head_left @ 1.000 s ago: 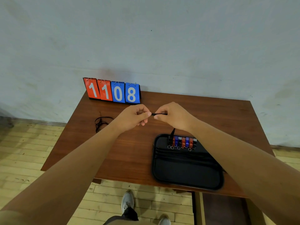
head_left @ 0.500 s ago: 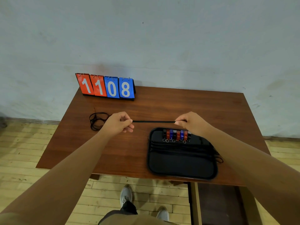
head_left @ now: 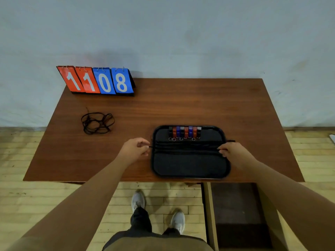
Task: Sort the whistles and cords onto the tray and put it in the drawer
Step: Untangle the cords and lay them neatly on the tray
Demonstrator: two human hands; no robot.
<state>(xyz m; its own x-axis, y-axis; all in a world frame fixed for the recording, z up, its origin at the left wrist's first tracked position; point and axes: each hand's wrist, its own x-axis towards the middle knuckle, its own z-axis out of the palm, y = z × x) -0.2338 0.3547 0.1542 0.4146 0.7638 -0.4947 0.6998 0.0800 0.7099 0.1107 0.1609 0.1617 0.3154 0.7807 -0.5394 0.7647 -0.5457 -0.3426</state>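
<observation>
**Laying a cord flat on the tray: what could bite from here**

Starting closest: the drawer [head_left: 235, 205] hangs open under the front right of the tabletop [head_left: 181, 105]. The tray [head_left: 190, 177] sits right at that front edge, partly above it. Tug the tray forward by accident and I reckon it could tip off.

Both hands are on one black cord [head_left: 184, 148], stretched across the tray's middle. The left hand [head_left: 135, 149] pinches one end just off the left rim, and the right hand [head_left: 233, 153] pinches the other end at the right rim. A few other cords [head_left: 184, 143] lie straight just beside it, so dropping one end first could let it spring back and drag them crooked. Any end poking past the rim might snag on the drawer.

Further back, the whistles [head_left: 184, 132] sit in a row against the far rim, and a flicked cord could knock them about. Well off to the left there's a tangled bunch of cords [head_left: 97, 123]; yanking one out could tighten the knots. The scoreboard [head_left: 97, 81] at the far edge looks safely out of the way.
</observation>
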